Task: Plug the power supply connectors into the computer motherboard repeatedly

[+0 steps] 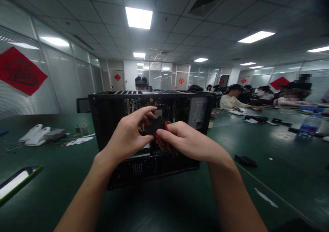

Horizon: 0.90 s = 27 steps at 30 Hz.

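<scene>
so the PC case point(108, 122) sits mid counter point(180, 204), with the left hand point(128, 136) and right hand point(187, 141) just in front of it, both on a connector point(156, 125) between them. phone point(17, 182) lies near the left edge, a pile of bits point(38, 135) further back left, water bottle point(309, 125) far right, people seated behind the case

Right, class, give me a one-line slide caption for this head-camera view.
The left hand and right hand pinch a black connector in front of an open computer case on a green table.
</scene>
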Tool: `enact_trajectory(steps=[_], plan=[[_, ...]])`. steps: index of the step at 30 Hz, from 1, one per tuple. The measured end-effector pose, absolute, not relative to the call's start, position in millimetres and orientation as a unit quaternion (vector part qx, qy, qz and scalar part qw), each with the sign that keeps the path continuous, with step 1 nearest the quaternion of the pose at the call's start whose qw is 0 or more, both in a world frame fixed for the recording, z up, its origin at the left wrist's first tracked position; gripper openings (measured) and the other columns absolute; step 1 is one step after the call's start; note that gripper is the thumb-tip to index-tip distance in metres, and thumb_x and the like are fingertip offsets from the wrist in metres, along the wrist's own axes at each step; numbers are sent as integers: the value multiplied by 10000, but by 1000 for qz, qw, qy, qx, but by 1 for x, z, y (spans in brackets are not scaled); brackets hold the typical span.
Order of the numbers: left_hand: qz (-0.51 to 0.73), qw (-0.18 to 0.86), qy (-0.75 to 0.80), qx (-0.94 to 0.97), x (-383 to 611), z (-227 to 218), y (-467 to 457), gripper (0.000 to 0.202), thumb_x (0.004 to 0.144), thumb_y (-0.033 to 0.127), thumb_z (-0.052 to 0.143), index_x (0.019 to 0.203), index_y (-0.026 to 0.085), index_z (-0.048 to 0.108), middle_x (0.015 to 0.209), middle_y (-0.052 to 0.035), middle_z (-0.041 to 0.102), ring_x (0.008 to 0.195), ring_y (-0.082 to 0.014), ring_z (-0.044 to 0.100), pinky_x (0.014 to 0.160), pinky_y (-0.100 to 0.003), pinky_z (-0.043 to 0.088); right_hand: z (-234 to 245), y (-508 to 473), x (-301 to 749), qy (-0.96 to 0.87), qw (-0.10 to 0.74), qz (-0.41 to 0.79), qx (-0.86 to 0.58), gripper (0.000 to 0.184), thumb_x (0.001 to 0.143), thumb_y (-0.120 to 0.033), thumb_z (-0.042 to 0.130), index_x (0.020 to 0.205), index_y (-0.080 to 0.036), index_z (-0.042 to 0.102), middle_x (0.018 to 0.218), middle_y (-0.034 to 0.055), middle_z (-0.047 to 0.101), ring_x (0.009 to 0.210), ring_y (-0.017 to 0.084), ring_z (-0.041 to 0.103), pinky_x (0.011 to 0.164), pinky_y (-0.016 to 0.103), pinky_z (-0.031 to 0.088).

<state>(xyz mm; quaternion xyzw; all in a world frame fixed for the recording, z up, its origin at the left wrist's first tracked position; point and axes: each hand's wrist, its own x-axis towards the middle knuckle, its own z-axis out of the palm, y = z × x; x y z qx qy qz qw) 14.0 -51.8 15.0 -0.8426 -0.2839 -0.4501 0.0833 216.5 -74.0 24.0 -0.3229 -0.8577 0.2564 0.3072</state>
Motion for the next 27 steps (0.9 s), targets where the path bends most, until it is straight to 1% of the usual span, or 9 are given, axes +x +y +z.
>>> enact_trajectory(steps=[2,7,10,13,16,18,21,25,27], plan=[[-444,82,-284,-846,13,15,-53,620,730,131,709,1316,202,519,1083,-46,682,880,-157,657,780,-265,545,24,-74,217,-859,304,258,-322,482,995,-476,387,705,-151,593,658,1,567,607,107,499,586,228,375],[-425,107,-288,-851,12,13,-56,634,732,158,714,1332,217,518,1090,-42,687,889,-165,664,777,-272,538,21,-70,216,-854,290,299,-313,541,968,-561,400,728,-142,644,646,13,592,590,115,509,573,239,384],[-404,114,-277,-864,12,15,-59,638,748,179,707,1351,219,500,1138,-52,683,950,-180,665,818,-283,537,19,-66,215,-852,281,318,-307,580,964,-586,384,702,-137,642,630,20,593,574,114,512,559,239,386],[-361,123,-267,-885,14,17,-62,506,761,218,706,1248,206,568,1155,-62,684,1014,-201,657,859,-297,527,18,-62,216,-852,254,343,-302,603,966,-595,364,659,-140,614,598,20,585,544,109,507,534,237,378],[-319,168,-293,-885,18,18,-64,348,745,269,717,1076,195,634,1066,-57,703,954,-215,667,788,-296,524,18,-60,219,-856,223,351,-306,600,961,-600,369,649,-143,600,583,16,579,528,108,509,527,239,376],[-294,214,-323,-874,20,19,-64,305,728,303,721,1003,193,650,991,-50,712,895,-224,671,721,-299,511,18,-61,221,-861,214,327,-326,589,959,-599,379,656,-145,603,588,13,583,531,109,509,531,243,370],[-266,257,-362,-856,20,20,-64,302,724,373,708,964,194,667,936,-47,718,853,-234,673,660,-301,482,20,-64,224,-861,228,272,-365,533,943,-588,432,708,-149,622,622,8,594,556,114,505,533,250,349],[-246,268,-404,-840,21,21,-65,354,714,466,689,944,196,679,903,-55,723,835,-246,676,635,-303,459,20,-66,225,-856,275,222,-376,412,932,-544,493,903,-154,622,744,7,620,650,126,529,561,246,345],[-232,269,-415,-838,24,21,-67,356,719,486,674,923,193,675,875,-59,719,799,-248,674,610,-301,444,19,-64,224,-864,272,216,-365,384,938,-521,491,912,-155,602,756,2,607,661,125,520,567,245,339]])
